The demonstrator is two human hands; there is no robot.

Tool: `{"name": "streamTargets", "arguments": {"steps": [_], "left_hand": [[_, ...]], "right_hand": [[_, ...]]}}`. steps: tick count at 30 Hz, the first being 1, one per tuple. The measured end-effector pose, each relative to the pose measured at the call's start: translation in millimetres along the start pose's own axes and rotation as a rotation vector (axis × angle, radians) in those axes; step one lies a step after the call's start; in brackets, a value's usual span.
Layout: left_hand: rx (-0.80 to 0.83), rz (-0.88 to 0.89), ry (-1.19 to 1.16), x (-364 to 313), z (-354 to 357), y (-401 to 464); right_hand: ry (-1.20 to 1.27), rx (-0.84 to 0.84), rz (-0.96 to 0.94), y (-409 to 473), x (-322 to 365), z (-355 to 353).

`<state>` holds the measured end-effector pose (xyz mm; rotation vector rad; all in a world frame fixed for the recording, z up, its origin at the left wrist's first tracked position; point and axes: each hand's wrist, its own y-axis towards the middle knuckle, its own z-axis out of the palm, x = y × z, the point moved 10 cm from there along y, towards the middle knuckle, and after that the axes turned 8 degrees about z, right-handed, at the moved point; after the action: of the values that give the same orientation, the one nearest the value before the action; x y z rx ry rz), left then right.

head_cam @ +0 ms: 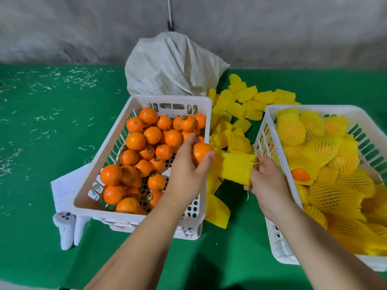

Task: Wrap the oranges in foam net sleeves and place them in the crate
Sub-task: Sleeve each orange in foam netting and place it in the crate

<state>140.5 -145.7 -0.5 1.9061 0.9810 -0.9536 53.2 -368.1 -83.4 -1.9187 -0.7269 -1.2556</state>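
Head view: on the green desk [41,185] a white crate [117,130] at left holds loose oranges [136,141]. Over its right rim the left hand [188,170] grips one orange [200,152], pressing it to the mouth of a yellow foam net sleeve [235,167]. The right hand [266,181] pinches the sleeve's other end. Spare sleeves [236,105] lie between the crates; the right crate [272,114] holds wrapped oranges [322,151]

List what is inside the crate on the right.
The right crate holds oranges in yellow foam net sleeves; one orange peeks out of its sleeve. The sleeves hide the other fruit and the crate floor.
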Motion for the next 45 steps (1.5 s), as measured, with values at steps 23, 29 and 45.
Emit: {"name": "streamTargets", "arguments": {"steps": [23, 29, 45], "left_hand": [[0.34, -0.231, -0.451, 4, 113, -17], [0.19, -0.175, -0.581, 1, 104, -11], [0.221, -0.387, -0.801, 11, 106, -15]], "right_hand": [[-0.237, -0.055, -0.475, -10, 40, -41], [-0.263, 0.043, -0.523, -20, 43, -25], [-0.553, -0.005, -0.721, -46, 56, -9]]}}
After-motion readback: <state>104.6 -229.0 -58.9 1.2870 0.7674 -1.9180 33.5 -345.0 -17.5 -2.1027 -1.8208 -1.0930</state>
